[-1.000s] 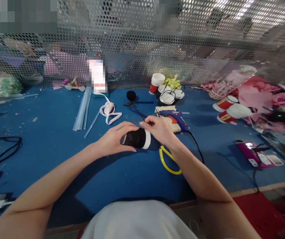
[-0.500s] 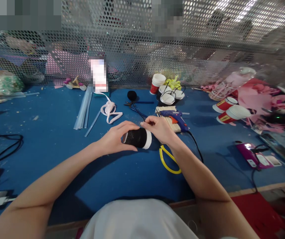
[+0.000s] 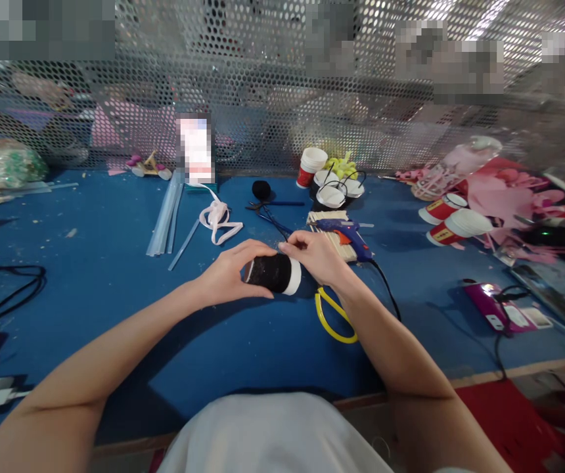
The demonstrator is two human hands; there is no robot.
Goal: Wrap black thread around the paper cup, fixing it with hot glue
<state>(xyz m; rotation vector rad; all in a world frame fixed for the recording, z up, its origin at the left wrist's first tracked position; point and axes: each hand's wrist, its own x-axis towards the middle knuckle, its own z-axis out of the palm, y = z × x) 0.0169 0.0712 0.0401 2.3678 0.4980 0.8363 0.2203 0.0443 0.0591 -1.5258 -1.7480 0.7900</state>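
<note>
1. Left hand (image 3: 224,276) grasps cup (image 3: 270,273), tipped sideways, just off centre toward 6 o'clock.
2. Right hand (image 3: 316,256) at cup's 1 o'clock; can't tell if pinching anything.
3. I'd brace lightly, no denting.

A broad open lane crosses the table (image 3: 100,249) between the left forearm (image 3: 139,332) and the translucent glue sticks (image 3: 165,220). Around the right hand (image 3: 315,256), the glue gun (image 3: 359,242), its cord (image 3: 389,288) and a yellow looped handle (image 3: 318,307) obstruct passage; a perforated metal screen (image 3: 263,118) closes the back.
</note>
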